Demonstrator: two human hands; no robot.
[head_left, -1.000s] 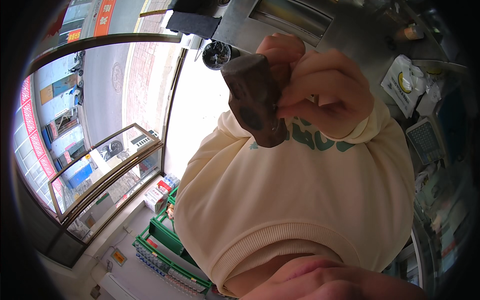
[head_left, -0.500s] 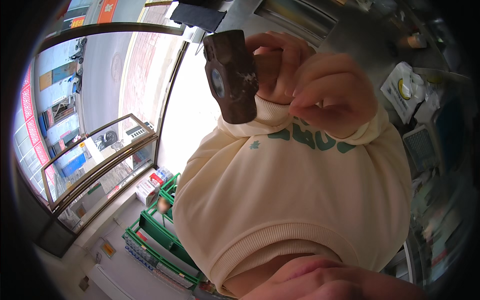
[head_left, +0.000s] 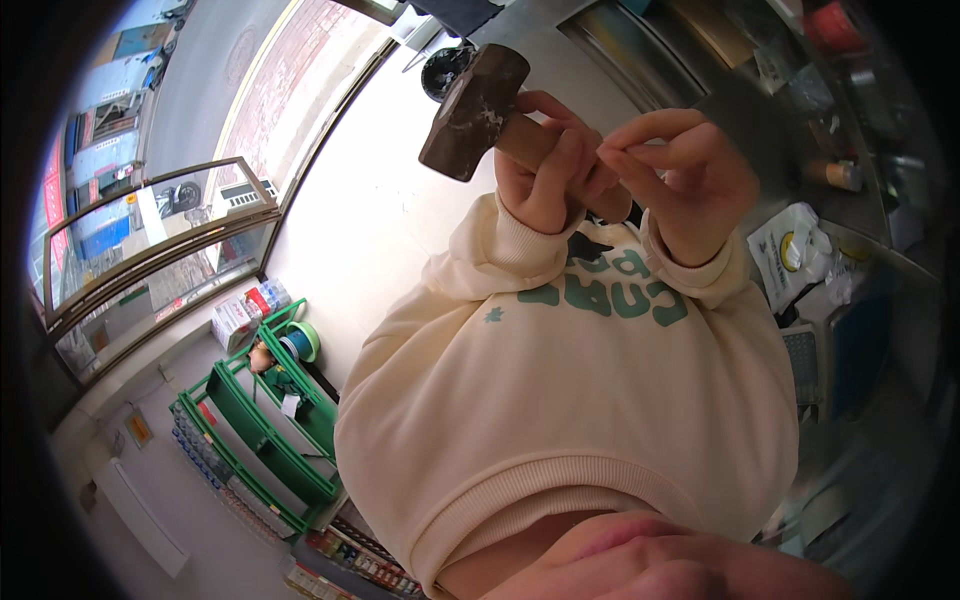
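A short-handled sledgehammer (head_left: pixel 476 116) with a dark brown, faceted head and a wooden handle is held up in front of my chest. My left hand (head_left: pixel 545 175) is wrapped round the handle just below the head, which points to the upper left. The handle's rounded lower end sticks out past my fingers. Close beside it on the right, my right hand (head_left: pixel 695 185) is raised with thumb and forefinger pinched together near my left fingertips. Whatever lies in that pinch, if anything, is too small to make out. Both arms wear a cream sweatshirt (head_left: pixel 560 400) with green lettering.
To the left stand a green shelf rack (head_left: pixel 245 435) with goods and cartons (head_left: pixel 240 322), below an open window pane (head_left: pixel 150 240). A black round object (head_left: pixel 442 72) is behind the hammer head. A white plastic bag (head_left: pixel 795 258) lies at the right among clutter.
The hammer has turned in my left hand, so its head slants and more of the handle shows. My right fingertips have come together in a tighter pinch. The whole view has shifted.
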